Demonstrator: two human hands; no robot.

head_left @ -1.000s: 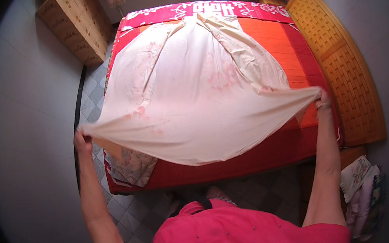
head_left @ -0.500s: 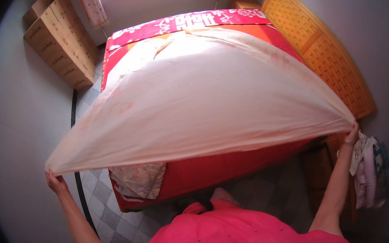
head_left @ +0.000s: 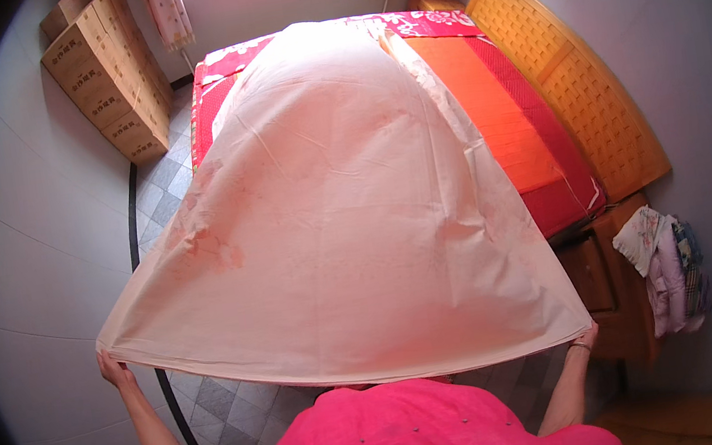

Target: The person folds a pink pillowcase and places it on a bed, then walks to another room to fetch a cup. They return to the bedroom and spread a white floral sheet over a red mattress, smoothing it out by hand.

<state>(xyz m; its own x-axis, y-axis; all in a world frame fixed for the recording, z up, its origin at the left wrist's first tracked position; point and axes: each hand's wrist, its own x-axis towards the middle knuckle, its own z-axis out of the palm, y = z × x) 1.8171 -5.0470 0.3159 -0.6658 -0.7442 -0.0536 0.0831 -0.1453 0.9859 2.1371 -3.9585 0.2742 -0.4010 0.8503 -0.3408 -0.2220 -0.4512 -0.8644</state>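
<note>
A large pale bed sheet (head_left: 341,243) with faint pink patterning stretches between my two hands and runs back over the bed. My left hand (head_left: 113,370) is closed on its near left corner, and my right hand (head_left: 585,338) grips the near right corner. The near edge hangs taut just in front of my pink top. Beyond, the far part of the sheet lies bunched over the bed, with a fold along its right side. To the right of it shows the bed's orange and red cover (head_left: 495,112). The sheet hides the bed's near end.
A wooden headboard (head_left: 577,82) stands along the bed's right side. Folded cloths (head_left: 668,270) lie on a brown wooden cabinet (head_left: 604,274) at the right. Cardboard boxes (head_left: 105,85) are stacked at the far left. Grey checked floor tiles (head_left: 228,413) show beside the bed.
Both hands have come down and nearer to me, and the right hand has moved inward. The sheet has shifted left, uncovering more of the orange cover and hiding the patterned cloth at the bed's near end.
</note>
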